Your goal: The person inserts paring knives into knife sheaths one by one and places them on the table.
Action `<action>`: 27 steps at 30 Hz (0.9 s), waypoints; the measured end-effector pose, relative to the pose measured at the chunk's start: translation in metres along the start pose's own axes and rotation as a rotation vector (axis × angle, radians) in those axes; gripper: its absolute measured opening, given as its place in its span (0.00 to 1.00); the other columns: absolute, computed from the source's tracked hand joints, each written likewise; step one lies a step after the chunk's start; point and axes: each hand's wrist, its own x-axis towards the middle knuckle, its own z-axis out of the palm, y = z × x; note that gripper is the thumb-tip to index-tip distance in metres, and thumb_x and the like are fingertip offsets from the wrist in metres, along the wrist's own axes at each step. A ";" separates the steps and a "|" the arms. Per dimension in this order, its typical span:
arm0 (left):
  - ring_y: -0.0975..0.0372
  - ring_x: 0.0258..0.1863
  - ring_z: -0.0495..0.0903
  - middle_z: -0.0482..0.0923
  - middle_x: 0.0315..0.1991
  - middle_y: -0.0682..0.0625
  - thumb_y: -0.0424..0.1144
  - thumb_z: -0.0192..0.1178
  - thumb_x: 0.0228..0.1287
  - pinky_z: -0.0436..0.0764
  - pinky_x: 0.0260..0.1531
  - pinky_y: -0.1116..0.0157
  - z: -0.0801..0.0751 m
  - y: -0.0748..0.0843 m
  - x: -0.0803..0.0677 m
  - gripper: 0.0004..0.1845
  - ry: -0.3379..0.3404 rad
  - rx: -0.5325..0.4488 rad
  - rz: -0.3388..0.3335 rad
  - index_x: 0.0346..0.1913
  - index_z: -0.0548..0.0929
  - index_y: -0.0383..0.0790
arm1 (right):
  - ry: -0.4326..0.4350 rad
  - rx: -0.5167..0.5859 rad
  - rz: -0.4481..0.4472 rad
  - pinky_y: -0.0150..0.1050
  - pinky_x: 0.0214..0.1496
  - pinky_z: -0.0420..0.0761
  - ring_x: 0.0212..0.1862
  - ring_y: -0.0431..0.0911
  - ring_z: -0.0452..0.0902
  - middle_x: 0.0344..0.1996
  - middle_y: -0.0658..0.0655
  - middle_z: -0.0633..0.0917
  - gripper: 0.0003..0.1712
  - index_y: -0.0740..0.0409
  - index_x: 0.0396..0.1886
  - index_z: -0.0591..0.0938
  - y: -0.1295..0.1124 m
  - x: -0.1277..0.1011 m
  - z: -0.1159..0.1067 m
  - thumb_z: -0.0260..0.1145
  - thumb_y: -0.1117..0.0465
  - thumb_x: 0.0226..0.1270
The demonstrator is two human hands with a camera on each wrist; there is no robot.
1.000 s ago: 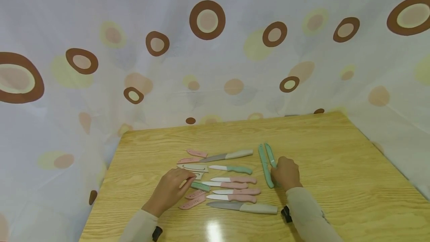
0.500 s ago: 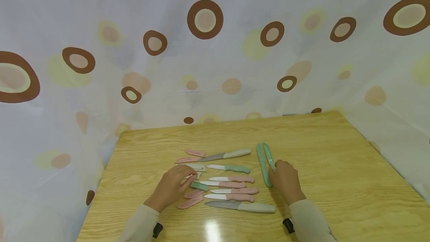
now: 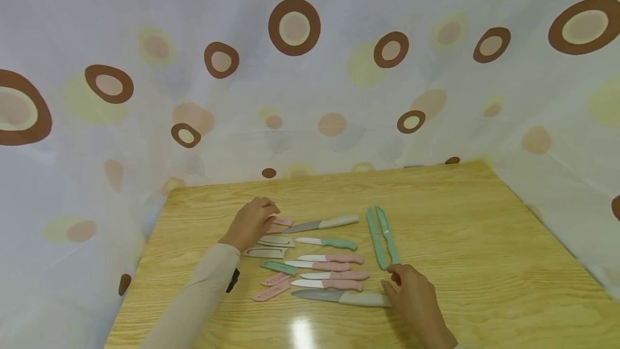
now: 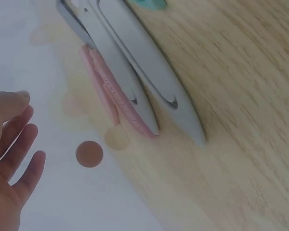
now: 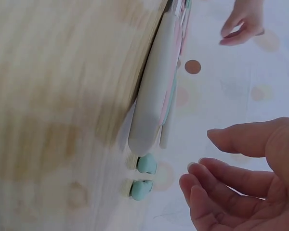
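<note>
My left hand point(image 3: 249, 225) hovers over the far-left sheaths, fingers loosely bent and holding nothing. Beneath and beside it lie pink sheaths point(image 3: 283, 222), partly hidden by the hand, and two white sheaths point(image 3: 265, 252). In the left wrist view, these white sheaths point(image 4: 154, 53) lie right of the fingers. My right hand point(image 3: 414, 298) is by the handle end of the front cream-handled knife point(image 3: 365, 299); the right wrist view shows its thumb apart from the fingers, nothing between. Just beyond it, two green knives in green sheaths point(image 3: 375, 238) lie side by side.
Bare-bladed knives lie in a column mid-table: another cream-handled one point(image 3: 339, 222), a green-handled one point(image 3: 339, 243) and several pink-handled ones point(image 3: 344, 284). A green sheath point(image 3: 279, 267) and more pink sheaths point(image 3: 271, 291) lie left of them. A dotted curtain point(image 3: 334, 79) surrounds the wooden table point(image 3: 474, 230).
My right hand has let go of the right green knife and drawn back toward the front. My left hand has moved away from the white and green sheaths to the pink ones at the back.
</note>
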 end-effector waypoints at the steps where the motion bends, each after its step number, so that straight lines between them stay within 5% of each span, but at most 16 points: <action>1: 0.55 0.41 0.80 0.81 0.40 0.46 0.28 0.72 0.50 0.83 0.40 0.61 0.003 -0.003 0.002 0.11 -0.010 0.019 0.000 0.38 0.86 0.37 | 0.000 0.014 0.016 0.42 0.33 0.85 0.31 0.49 0.81 0.27 0.58 0.83 0.15 0.72 0.40 0.82 -0.001 -0.004 0.000 0.73 0.68 0.53; 9: 0.52 0.43 0.80 0.81 0.43 0.44 0.30 0.70 0.54 0.83 0.41 0.58 0.023 -0.011 0.008 0.12 -0.158 0.104 -0.117 0.43 0.86 0.37 | -0.001 0.013 0.058 0.43 0.33 0.84 0.31 0.48 0.80 0.28 0.55 0.83 0.15 0.70 0.39 0.83 -0.003 -0.019 0.002 0.74 0.66 0.53; 16: 0.52 0.44 0.81 0.81 0.45 0.43 0.30 0.67 0.58 0.84 0.42 0.59 0.032 -0.011 0.014 0.11 -0.258 0.016 -0.275 0.45 0.86 0.34 | -0.029 0.048 0.092 0.42 0.34 0.83 0.32 0.47 0.80 0.30 0.54 0.83 0.15 0.68 0.40 0.83 -0.002 -0.025 0.006 0.74 0.66 0.53; 27: 0.53 0.39 0.80 0.83 0.37 0.47 0.32 0.70 0.54 0.84 0.39 0.59 0.046 -0.011 0.022 0.05 -0.285 0.126 -0.162 0.35 0.88 0.40 | 0.011 0.069 0.067 0.37 0.33 0.83 0.31 0.44 0.79 0.29 0.52 0.83 0.16 0.65 0.39 0.84 -0.003 -0.030 0.006 0.75 0.69 0.48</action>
